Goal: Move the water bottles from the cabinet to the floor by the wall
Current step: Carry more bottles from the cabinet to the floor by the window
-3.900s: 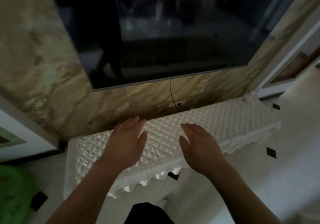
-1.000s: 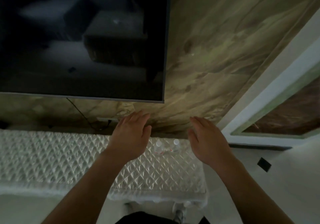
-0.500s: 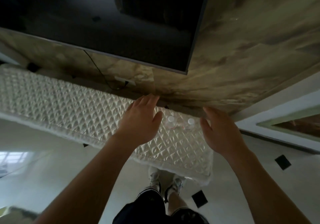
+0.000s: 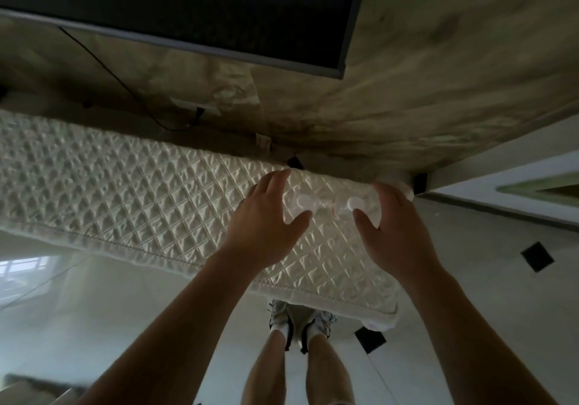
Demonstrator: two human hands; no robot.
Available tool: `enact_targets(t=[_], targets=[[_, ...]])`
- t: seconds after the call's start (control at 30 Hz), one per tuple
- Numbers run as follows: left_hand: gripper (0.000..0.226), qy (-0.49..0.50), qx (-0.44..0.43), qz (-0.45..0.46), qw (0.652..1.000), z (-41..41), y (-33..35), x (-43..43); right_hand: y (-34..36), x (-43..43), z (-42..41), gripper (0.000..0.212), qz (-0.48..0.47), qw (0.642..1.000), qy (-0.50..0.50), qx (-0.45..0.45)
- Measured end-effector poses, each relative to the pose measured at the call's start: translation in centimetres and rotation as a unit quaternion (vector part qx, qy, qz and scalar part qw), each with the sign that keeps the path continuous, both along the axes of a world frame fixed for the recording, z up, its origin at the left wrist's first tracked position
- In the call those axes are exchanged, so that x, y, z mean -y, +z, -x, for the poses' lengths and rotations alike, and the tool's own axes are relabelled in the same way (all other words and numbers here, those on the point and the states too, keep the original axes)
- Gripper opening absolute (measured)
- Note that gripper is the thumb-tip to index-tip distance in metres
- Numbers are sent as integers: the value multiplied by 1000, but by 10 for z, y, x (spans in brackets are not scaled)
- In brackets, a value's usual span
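Observation:
Two clear water bottles with white caps stand side by side near the right end of the cabinet: the left bottle (image 4: pixel 304 201) and the right bottle (image 4: pixel 354 204). The cabinet (image 4: pixel 131 191) is covered with a white quilted cloth. My left hand (image 4: pixel 266 220) hovers just left of the left bottle, fingers spread and relaxed. My right hand (image 4: pixel 394 223) hovers just right of the right bottle, fingers loosely bent. Neither hand holds a bottle. Whether the fingertips touch the bottles is unclear.
A dark wall-mounted screen (image 4: pixel 188 7) hangs above the cabinet on a marbled wall (image 4: pixel 438 91), with a cable (image 4: pixel 103 69) running down to a socket. Pale tiled floor (image 4: pixel 501 279) with dark diamond insets lies to the right. My legs and shoes (image 4: pixel 297 320) stand against the cabinet's front edge.
I have stepped right along the cabinet and looked down. Both hands have come down and closed in on either side of the two bottles.

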State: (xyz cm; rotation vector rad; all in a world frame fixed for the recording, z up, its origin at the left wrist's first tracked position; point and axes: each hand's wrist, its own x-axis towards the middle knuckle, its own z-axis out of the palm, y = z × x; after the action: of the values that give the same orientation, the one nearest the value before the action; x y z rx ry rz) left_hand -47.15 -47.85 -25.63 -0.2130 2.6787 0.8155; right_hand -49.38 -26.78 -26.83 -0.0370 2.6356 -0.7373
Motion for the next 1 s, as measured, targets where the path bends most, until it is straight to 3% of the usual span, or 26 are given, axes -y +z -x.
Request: enact_targets(t=[0.2,0.47,1.0], targets=[[94,-3,36,-31,999,7,-74,3,-67,-18,12,84,43,998,-36,38],[103,-40,62,-53,996,23,-147,13,-137,-38,29,99,95,992,21,77],[85,-23,-23,-117,993,25,-207,9,-193,-37,35,82,137,989,39,34]])
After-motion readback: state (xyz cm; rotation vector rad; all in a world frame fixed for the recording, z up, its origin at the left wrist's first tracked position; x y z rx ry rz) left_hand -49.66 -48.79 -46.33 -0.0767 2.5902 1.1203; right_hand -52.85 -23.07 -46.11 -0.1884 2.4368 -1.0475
